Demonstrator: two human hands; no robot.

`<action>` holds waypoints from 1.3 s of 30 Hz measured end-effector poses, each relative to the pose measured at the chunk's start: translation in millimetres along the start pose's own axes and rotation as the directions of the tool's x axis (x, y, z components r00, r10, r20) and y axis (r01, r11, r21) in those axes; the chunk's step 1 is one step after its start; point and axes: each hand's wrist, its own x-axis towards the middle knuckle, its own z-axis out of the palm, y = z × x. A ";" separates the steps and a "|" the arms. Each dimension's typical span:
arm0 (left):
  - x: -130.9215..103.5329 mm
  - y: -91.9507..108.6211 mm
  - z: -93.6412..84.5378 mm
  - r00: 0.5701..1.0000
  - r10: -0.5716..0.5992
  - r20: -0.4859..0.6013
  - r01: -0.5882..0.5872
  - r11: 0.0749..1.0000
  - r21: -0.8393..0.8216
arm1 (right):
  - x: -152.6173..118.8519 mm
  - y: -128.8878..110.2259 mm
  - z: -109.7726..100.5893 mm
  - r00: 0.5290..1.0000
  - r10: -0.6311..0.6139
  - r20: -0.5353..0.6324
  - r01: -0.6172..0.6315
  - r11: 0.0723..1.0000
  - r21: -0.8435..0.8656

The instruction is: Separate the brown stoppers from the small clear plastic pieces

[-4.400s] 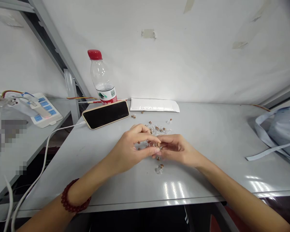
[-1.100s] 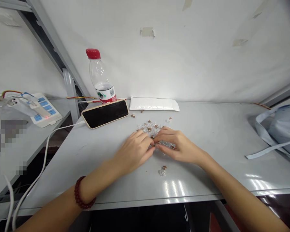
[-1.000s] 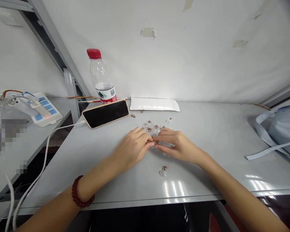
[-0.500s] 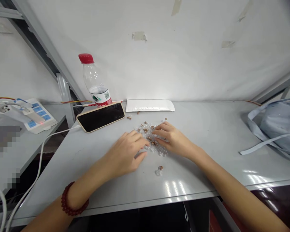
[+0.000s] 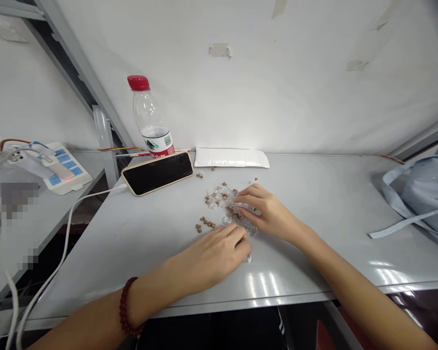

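My left hand (image 5: 219, 250) is low over the table, its fingertips closed down on a small clear plastic piece (image 5: 248, 260). Most of that piece is hidden beneath the fingers. My right hand (image 5: 268, 209) rests at the right side of a loose pile of clear plastic pieces (image 5: 215, 200) and small brown bits (image 5: 224, 195). Its thumb and fingers are curved but apart, and I see nothing gripped between them. Several brown bits without plastic (image 5: 206, 222) lie just beyond my left hand.
A phone (image 5: 158, 174) leans against a red-capped bottle (image 5: 151, 121) at the back left, with a white cable (image 5: 67, 223) attached. A white flat packet (image 5: 231, 158) lies by the wall. A grey-blue bag (image 5: 423, 194) is at the right, a power strip (image 5: 63, 170) far left.
My left hand has moved from the pile's left side toward the table's front and closed over the lone plastic piece, uncovering loose brown bits. My right hand stays at the pile. The view has shifted slightly.
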 end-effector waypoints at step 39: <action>3.4 -26.2 -4.5 0.939 -0.300 -0.168 0.309 0.951 0.028 | -4.2 -2.9 -11.6 0.969 0.152 0.193 -0.150 0.988 -0.021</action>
